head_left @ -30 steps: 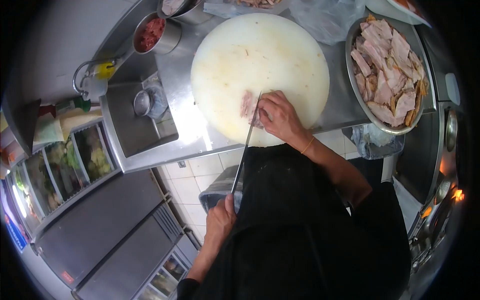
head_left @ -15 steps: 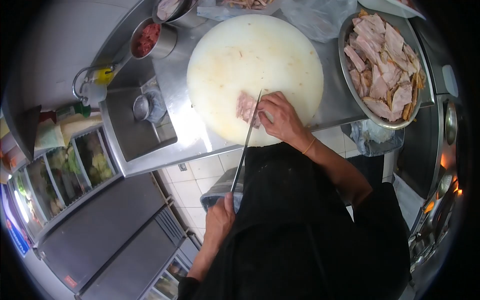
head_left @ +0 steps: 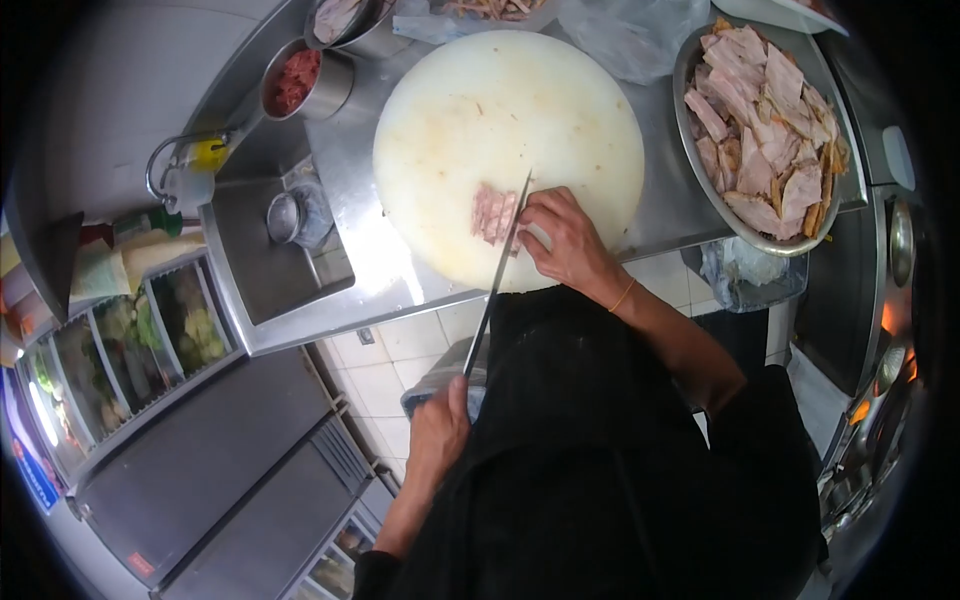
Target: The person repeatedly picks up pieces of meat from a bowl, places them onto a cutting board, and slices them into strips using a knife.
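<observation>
My left hand (head_left: 438, 430), at the lower left, is closed around the handle of a long knife (head_left: 487, 310). The blade slants up across the near edge of a round white cutting board (head_left: 510, 100), its tip over the board. My right hand (head_left: 568, 240) lies on the board to the right of the blade, fingers curled and pressed down on a piece of cooked meat, mostly hidden by the hand. Left of the blade, cut pale-pink meat (head_left: 490, 212) lies in a small flat patch.
A large metal bowl (head_left: 690, 140) heaped with meat pieces (head_left: 765, 120) stands at right. Plastic bags (head_left: 630, 35) lie behind the board. To the left are a pot of red meat (head_left: 297, 82) and a sink (head_left: 270, 255) with a tap. Flames (head_left: 860, 410) show at the far right.
The knife has slid slightly forward and to the right, its tip a little farther over the board. My right hand has shifted slightly. The cut meat left of the blade looks more separated.
</observation>
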`<action>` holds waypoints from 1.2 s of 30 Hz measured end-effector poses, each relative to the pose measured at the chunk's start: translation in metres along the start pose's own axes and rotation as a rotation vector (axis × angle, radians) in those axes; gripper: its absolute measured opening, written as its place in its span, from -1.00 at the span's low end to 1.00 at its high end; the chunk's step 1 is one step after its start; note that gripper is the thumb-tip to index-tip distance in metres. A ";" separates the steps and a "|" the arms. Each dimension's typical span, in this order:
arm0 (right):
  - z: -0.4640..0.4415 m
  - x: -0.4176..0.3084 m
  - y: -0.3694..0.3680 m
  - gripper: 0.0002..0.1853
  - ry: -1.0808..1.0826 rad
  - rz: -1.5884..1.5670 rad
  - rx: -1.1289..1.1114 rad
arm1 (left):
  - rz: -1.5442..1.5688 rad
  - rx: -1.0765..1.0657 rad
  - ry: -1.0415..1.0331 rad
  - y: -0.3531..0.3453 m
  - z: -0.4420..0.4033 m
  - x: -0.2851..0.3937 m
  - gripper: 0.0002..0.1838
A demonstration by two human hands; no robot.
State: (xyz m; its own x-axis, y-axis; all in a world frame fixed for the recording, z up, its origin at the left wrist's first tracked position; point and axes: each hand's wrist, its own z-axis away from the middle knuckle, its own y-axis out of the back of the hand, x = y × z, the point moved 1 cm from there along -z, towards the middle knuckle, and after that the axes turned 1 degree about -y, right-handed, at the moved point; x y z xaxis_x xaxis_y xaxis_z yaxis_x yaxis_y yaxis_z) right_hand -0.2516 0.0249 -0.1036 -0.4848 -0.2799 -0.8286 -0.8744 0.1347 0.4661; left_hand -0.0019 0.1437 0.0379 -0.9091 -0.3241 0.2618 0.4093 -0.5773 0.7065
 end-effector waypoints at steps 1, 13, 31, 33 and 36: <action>-0.001 0.000 0.000 -0.82 0.005 -0.006 0.004 | -0.029 -0.022 0.020 0.000 0.008 -0.005 -0.32; -0.002 -0.006 0.012 -0.64 -0.040 0.039 -0.063 | 0.068 0.012 -0.010 -0.002 -0.052 0.024 -0.23; -0.061 -0.005 -0.051 -0.71 -0.047 0.112 0.380 | 0.137 0.134 -0.036 0.015 -0.065 -0.088 -0.17; -0.055 -0.013 -0.041 -0.73 -0.127 0.052 0.358 | -0.026 0.223 -0.045 0.023 -0.057 -0.072 -0.25; -0.045 -0.019 -0.037 -0.76 -0.122 0.110 0.303 | -0.057 0.238 -0.065 0.022 -0.059 -0.076 -0.25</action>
State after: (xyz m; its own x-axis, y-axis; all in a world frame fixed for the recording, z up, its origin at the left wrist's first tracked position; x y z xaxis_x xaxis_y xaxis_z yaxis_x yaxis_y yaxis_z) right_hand -0.2093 -0.0175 -0.0912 -0.5593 -0.1346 -0.8179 -0.7738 0.4388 0.4569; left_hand 0.0805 0.1112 -0.0053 -0.9364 -0.2430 0.2533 0.3344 -0.3982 0.8542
